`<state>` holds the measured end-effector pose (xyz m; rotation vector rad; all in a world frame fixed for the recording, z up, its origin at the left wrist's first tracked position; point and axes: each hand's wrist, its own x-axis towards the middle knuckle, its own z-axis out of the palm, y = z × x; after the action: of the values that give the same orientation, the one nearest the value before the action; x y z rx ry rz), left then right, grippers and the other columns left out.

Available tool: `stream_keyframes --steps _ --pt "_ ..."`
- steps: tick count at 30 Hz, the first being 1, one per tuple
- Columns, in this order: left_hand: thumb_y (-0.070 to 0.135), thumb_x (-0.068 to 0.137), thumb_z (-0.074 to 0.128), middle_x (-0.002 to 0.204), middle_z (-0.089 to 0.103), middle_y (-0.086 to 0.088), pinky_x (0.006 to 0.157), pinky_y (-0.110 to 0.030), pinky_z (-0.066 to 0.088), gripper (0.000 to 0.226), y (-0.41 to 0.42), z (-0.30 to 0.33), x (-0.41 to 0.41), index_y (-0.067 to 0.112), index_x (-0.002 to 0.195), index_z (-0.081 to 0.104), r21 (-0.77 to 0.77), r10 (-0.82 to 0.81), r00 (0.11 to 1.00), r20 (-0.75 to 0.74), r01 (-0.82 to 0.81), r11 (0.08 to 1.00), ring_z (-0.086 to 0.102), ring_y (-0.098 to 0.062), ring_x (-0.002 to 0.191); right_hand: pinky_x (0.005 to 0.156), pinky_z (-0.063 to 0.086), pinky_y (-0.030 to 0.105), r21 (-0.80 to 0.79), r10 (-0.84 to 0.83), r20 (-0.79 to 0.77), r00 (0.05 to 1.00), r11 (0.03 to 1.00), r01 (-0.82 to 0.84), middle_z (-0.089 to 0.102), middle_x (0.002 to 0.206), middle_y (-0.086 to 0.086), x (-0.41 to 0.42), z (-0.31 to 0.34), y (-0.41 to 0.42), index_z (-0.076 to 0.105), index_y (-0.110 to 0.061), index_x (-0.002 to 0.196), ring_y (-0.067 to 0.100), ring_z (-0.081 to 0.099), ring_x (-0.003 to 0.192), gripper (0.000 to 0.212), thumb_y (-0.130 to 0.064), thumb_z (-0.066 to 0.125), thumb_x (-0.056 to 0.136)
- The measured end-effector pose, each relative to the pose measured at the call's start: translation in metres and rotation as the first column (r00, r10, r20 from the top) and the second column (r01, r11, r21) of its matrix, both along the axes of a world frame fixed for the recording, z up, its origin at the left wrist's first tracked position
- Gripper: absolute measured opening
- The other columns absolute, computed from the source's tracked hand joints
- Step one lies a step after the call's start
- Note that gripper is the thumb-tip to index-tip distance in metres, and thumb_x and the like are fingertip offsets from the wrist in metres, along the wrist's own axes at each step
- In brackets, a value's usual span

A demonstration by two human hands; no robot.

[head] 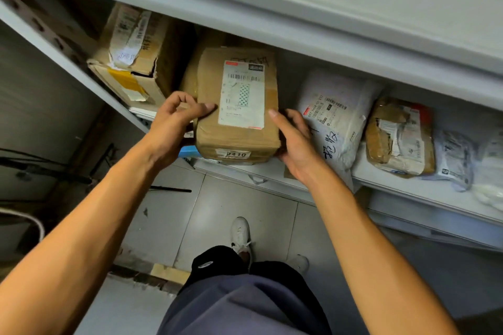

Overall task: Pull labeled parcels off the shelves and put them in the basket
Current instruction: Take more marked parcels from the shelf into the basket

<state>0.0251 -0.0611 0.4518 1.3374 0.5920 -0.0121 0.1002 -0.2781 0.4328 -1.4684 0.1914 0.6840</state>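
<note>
The person is standing at the shelf and taking hold of a brown cardboard parcel with both hands — this looks like the pull-off step, with the parcel still at the shelf's front edge and its near end jutting out past the lip. The left hand is gripping the parcel's left side, its thumb pressing onto the top face just beside the white shipping label while the other fingers are curling round the edge; the right hand is cupping the right side and lower corner, its fingers partly spread, the index tip touching the top near the label's right edge. A small numbered sticker is showing on the parcel's near end. To the left of the parcel a battered open box is sitting close against it; to its right a white mailer bag is lying just beside the right hand, and beyond that a torn brown packet. No basket is showing anywhere in view, so I judge the next move calls for drawing the parcel straight out toward the body — keeping it level so the neighbours are not dragged along — and then turning to wherever the basket is standing.
</note>
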Motion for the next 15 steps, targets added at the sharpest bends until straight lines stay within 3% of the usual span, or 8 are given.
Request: stream_keyframes --steps 4,6,8,11,12,14,15 --pt "0.039 0.071 0.080 0.100 0.056 -0.011 0.070 -0.032 0.058 0.033 -0.011 -0.004 -0.009 0.024 0.086 0.054 0.015 -0.025 0.995 0.101 0.024 1.000 0.064 -0.019 0.096 0.076 0.050 0.012 -0.165 0.066 0.136 0.989 0.985 -0.043 0.064 0.125 0.006 0.009 -0.002 -0.026 0.061 -0.015 0.124 0.012 0.061 0.106 0.028 -0.028 0.061 0.099" --pt "0.036 0.066 0.083 0.106 0.058 -0.013 0.074 -0.033 0.058 0.040 -0.017 -0.006 -0.008 0.024 0.095 0.057 -0.019 -0.002 0.991 0.134 0.005 1.000 0.065 -0.020 0.099 0.069 0.047 0.007 -0.203 0.081 0.159 0.984 0.978 -0.048 0.067 0.110 -0.001 0.012 -0.004 -0.035 0.066 -0.019 0.110 0.005 0.062 0.096 0.012 -0.020 0.058 0.101" --pt "0.027 0.066 0.087 0.113 0.058 -0.013 0.077 -0.036 0.059 0.051 -0.023 -0.009 -0.004 0.025 0.109 0.061 -0.018 -0.008 0.993 0.120 0.010 1.000 0.066 -0.024 0.104 0.072 0.049 0.010 -0.221 0.115 0.148 0.982 0.972 -0.080 0.070 0.098 -0.006 0.010 0.000 -0.040 0.067 -0.024 0.096 0.004 0.065 0.089 0.003 -0.026 0.065 0.095" --pt "0.025 0.065 0.090 0.117 0.058 -0.005 0.084 -0.038 0.059 0.069 -0.031 -0.013 -0.005 0.027 0.128 0.061 0.019 -0.069 0.994 0.083 0.067 0.998 0.067 -0.023 0.108 0.099 0.053 0.035 -0.271 0.178 0.133 0.975 0.953 -0.137 0.073 0.114 0.000 0.008 -0.002 -0.053 0.069 -0.021 0.119 0.017 0.068 0.109 0.073 -0.068 0.080 0.064" --pt "0.028 0.063 0.092 0.120 0.060 -0.006 0.086 -0.038 0.059 0.073 -0.032 -0.013 -0.007 0.028 0.131 0.062 0.013 -0.093 0.991 0.093 0.093 0.996 0.068 -0.024 0.110 0.105 0.050 0.041 -0.283 0.206 0.116 0.972 0.944 -0.167 0.072 0.115 -0.001 0.008 -0.001 -0.058 0.068 -0.021 0.121 0.015 0.067 0.110 0.083 -0.076 0.079 0.059" --pt "0.026 0.066 0.091 0.125 0.064 -0.009 0.091 -0.039 0.058 0.071 -0.035 -0.012 -0.011 0.022 0.132 0.064 0.025 -0.144 0.979 0.146 0.141 0.990 0.068 -0.027 0.112 0.110 0.045 0.045 -0.253 0.272 0.053 0.961 0.934 -0.251 0.072 0.112 -0.006 0.006 0.007 -0.066 0.070 -0.024 0.112 0.010 0.065 0.108 0.075 -0.078 0.075 0.061" --pt "0.019 0.069 0.090 0.126 0.067 -0.006 0.092 -0.037 0.058 0.066 -0.038 -0.010 -0.013 0.018 0.130 0.065 0.047 -0.166 0.971 0.171 0.160 0.986 0.069 -0.026 0.112 0.111 0.044 0.045 -0.229 0.292 0.015 0.956 0.932 -0.281 0.073 0.114 -0.005 0.007 0.007 -0.070 0.071 -0.026 0.113 0.012 0.065 0.111 0.081 -0.083 0.075 0.055"
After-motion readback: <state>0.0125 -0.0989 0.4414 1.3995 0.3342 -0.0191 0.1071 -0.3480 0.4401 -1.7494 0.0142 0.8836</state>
